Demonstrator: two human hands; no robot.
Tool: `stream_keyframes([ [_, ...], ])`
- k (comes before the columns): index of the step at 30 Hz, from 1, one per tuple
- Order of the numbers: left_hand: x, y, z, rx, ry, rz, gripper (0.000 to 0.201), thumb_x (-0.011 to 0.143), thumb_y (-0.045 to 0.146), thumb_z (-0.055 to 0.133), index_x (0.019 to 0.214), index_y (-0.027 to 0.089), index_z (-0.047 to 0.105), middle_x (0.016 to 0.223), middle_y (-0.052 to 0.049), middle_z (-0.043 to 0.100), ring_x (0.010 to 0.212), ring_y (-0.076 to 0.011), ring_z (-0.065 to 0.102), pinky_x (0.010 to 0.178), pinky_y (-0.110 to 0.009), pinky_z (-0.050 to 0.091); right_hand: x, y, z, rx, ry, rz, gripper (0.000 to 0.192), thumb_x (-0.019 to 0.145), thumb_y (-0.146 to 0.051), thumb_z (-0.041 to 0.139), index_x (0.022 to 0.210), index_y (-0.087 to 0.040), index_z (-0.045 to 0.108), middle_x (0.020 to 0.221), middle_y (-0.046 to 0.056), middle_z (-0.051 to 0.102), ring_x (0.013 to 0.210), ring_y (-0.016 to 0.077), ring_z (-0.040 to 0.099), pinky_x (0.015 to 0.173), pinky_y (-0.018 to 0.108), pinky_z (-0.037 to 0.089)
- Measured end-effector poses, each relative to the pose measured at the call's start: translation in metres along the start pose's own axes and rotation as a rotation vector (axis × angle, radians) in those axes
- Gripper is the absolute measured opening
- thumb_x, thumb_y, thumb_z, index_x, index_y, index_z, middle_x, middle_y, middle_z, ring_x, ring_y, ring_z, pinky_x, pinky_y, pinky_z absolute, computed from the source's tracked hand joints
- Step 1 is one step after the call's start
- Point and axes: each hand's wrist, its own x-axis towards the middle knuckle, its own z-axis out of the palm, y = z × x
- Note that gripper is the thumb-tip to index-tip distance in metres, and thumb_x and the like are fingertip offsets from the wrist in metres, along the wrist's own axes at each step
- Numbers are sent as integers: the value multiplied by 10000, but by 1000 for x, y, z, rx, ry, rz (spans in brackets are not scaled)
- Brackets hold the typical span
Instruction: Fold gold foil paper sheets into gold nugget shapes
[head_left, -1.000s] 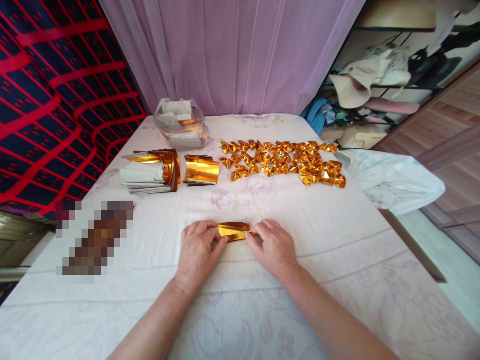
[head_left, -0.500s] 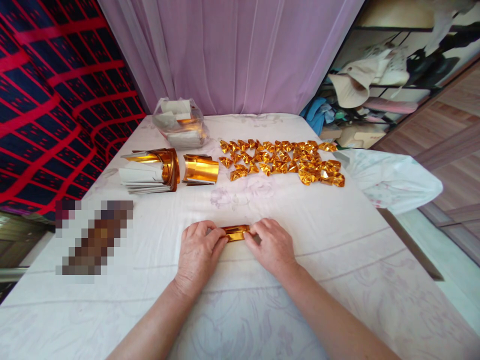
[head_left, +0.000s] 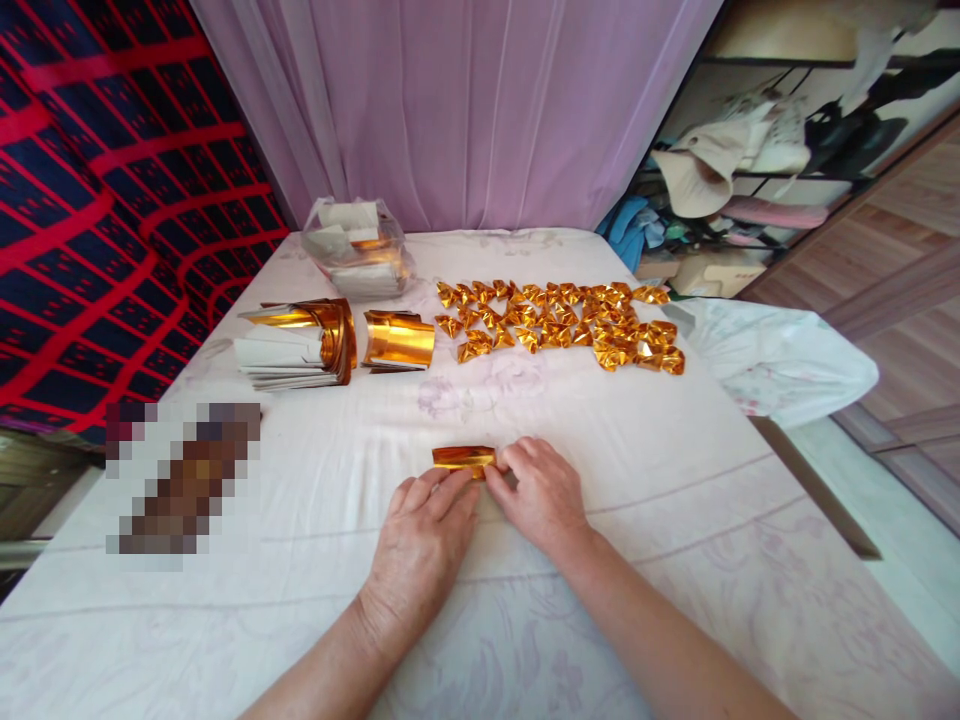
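Head cam: your right hand [head_left: 544, 492] pinches right end of gold strip [head_left: 463, 457], fingertips clamped on it. Your left hand [head_left: 425, 540] flat on table [head_left: 675, 500], fingers stretched, tips just under strip, gripping nothing. Strip lies mid-table, folded narrow. Further back: folded gold pieces [head_left: 562, 325] in heap, gold sheets [head_left: 397, 340] and bigger stack [head_left: 296, 345] to left, plastic bag [head_left: 356, 248] behind. Purple curtain [head_left: 465, 110] at back.
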Motion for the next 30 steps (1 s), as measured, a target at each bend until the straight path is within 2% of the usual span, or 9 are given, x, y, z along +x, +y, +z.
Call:
stream_keyframes([
  [5,-1,-1,5,27,-56,-12,284,944,236,521,1193,187,648,1201,-93,690,1104,-271,603,915,-440,467,0,0,0,8,5,-3,182,849,-244,616,675,-226,567,702,13,590,739,179,539,673,297,355],
  [17,-6,3,6,79,-74,-20,321,961,239,460,1236,173,613,1260,-113,659,1128,-267,610,929,-445,453,0,0,0,2,-1,1,185,850,-234,599,669,-224,563,695,14,584,726,176,533,666,294,347],
  [30,-11,13,13,211,-71,-48,353,940,193,448,1246,159,620,1319,-84,635,1222,-277,564,960,-440,429,1,-1,-1,-18,9,-6,195,850,-239,599,662,-225,552,691,15,584,717,177,532,663,295,345],
])
